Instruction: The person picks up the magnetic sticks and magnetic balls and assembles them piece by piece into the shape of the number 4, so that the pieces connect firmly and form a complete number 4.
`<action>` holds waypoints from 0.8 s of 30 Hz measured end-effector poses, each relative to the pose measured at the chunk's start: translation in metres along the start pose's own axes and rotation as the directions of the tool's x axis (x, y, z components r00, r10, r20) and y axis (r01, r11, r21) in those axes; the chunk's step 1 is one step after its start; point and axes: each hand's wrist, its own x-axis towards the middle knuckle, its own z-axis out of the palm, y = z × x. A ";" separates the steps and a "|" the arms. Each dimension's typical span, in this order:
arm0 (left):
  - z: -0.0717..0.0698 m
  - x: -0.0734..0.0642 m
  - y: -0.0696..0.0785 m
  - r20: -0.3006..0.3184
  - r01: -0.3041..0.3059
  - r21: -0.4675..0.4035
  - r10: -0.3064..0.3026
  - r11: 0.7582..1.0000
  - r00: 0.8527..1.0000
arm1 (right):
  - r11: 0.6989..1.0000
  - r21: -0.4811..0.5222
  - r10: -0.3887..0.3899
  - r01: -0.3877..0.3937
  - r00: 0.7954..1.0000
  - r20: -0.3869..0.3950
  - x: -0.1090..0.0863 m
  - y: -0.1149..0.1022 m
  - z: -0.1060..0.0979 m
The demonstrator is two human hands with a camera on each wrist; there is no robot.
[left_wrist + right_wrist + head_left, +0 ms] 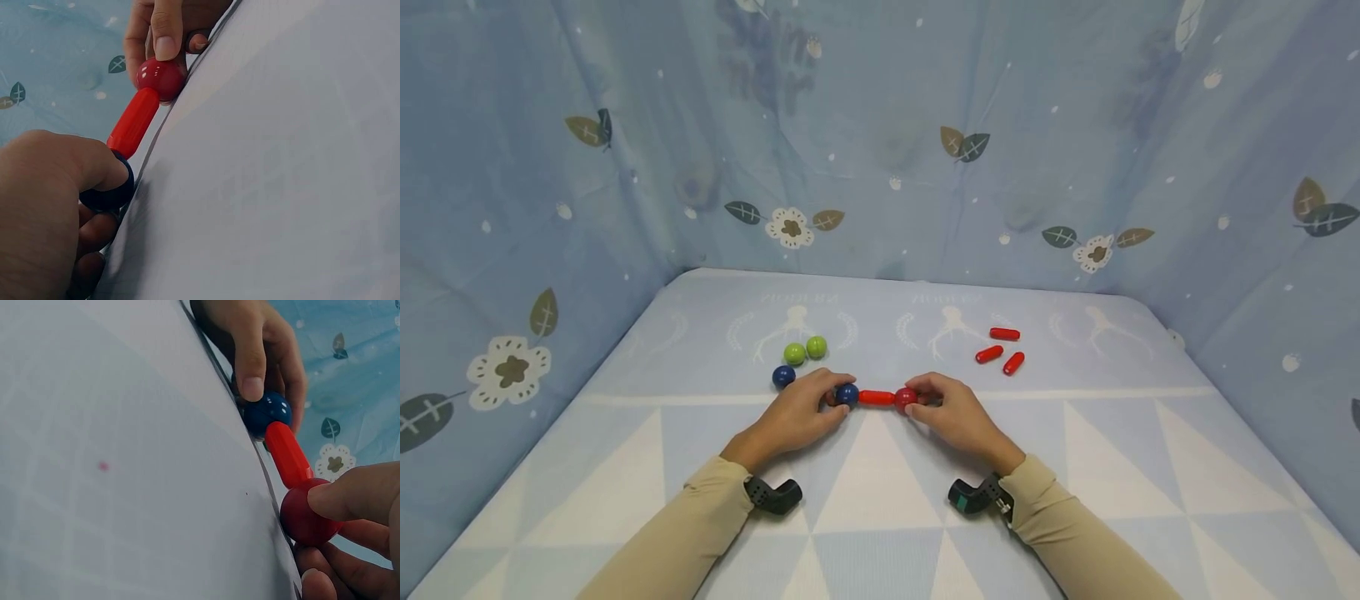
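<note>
In the head view my left hand (pixel 803 410) pinches a dark blue ball (pixel 847 394) between thumb and fingers. My right hand (pixel 957 419) holds a dark red ball (pixel 906 400) the same way. Between the two balls lies a bright red rod (pixel 877 397), its ends meeting both of them in one line. Both wrist views show the thumbs pressed on the balls, with the rod (pixel 134 123) bridging the blue ball (pixel 267 415) and the red ball (pixel 310 512). Whether the rod's ends sit inside the balls cannot be seen.
Two green balls (pixel 794 354) and another blue ball (pixel 783 377) sit just beyond my left hand. Three loose red rods (pixel 989 354) lie at the back right of the patterned table (pixel 880 500). A blue curtain (pixel 880 150) surrounds the table's back and sides.
</note>
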 end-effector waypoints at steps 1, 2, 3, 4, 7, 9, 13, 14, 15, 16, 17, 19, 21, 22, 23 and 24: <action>0.000 0.001 0.001 0.005 0.001 0.001 -0.001 1.000 1.000 | 1.000 0.004 -0.002 0.002 1.000 -0.001 0.000 0.000 0.000; -0.001 0.001 0.001 0.010 0.003 0.002 -0.003 1.000 1.000 | 1.000 0.004 -0.002 0.002 1.000 -0.003 0.000 0.000 -0.001; -0.001 0.001 0.002 0.016 0.005 0.005 -0.005 1.000 1.000 | 1.000 0.004 -0.002 0.002 1.000 -0.005 -0.001 0.000 -0.001; -0.001 0.001 0.002 0.020 0.007 0.007 -0.007 1.000 1.000 | 1.000 0.006 -0.002 0.002 1.000 -0.006 -0.001 -0.001 -0.001; -0.002 0.002 0.003 0.024 0.010 0.015 -0.011 1.000 1.000 | 1.000 0.013 0.000 0.000 1.000 -0.009 -0.001 0.000 -0.002; -0.002 0.002 0.003 0.017 0.005 0.016 -0.006 1.000 1.000 | 1.000 0.016 0.000 0.000 1.000 -0.013 -0.001 0.001 -0.002; -0.001 0.001 0.003 0.008 -0.004 0.012 0.004 1.000 1.000 | 1.000 0.010 -0.005 0.005 1.000 -0.014 -0.001 0.001 -0.003; -0.001 0.001 0.003 0.008 -0.003 0.009 0.003 1.000 1.000 | 1.000 0.007 -0.008 0.008 1.000 -0.014 -0.001 0.002 -0.003; -0.001 0.000 0.003 0.009 0.000 0.007 0.000 1.000 1.000 | 1.000 0.004 -0.008 0.008 1.000 -0.012 -0.001 0.002 -0.003; -0.001 -0.001 0.003 0.008 0.000 0.006 0.000 1.000 1.000 | 1.000 0.003 -0.008 0.008 1.000 -0.007 -0.001 0.002 -0.003; -0.001 -0.001 0.003 0.007 0.003 0.006 -0.003 1.000 1.000 | 1.000 0.002 -0.007 0.007 1.000 -0.005 0.000 0.002 -0.002; -0.002 -0.002 0.003 0.004 0.007 0.002 -0.007 1.000 1.000 | 1.000 0.005 -0.007 0.007 1.000 0.000 0.000 0.002 -0.002; -0.002 -0.002 0.003 0.000 0.004 -0.001 -0.004 1.000 1.000 | 1.000 0.009 -0.004 0.004 1.000 0.001 0.001 0.003 -0.002; -0.002 -0.002 0.003 -0.002 0.000 -0.001 0.000 1.000 1.000 | 1.000 0.010 -0.003 0.003 1.000 -0.001 0.001 0.003 -0.003; -0.001 -0.001 0.002 -0.002 -0.004 0.002 0.004 1.000 1.000 | 1.000 0.012 -0.002 0.002 1.000 -0.005 0.001 0.003 -0.003; 0.000 -0.001 0.001 -0.003 -0.011 0.002 0.011 1.000 1.000 | 1.000 0.014 -0.002 0.002 1.000 -0.010 0.001 0.003 -0.003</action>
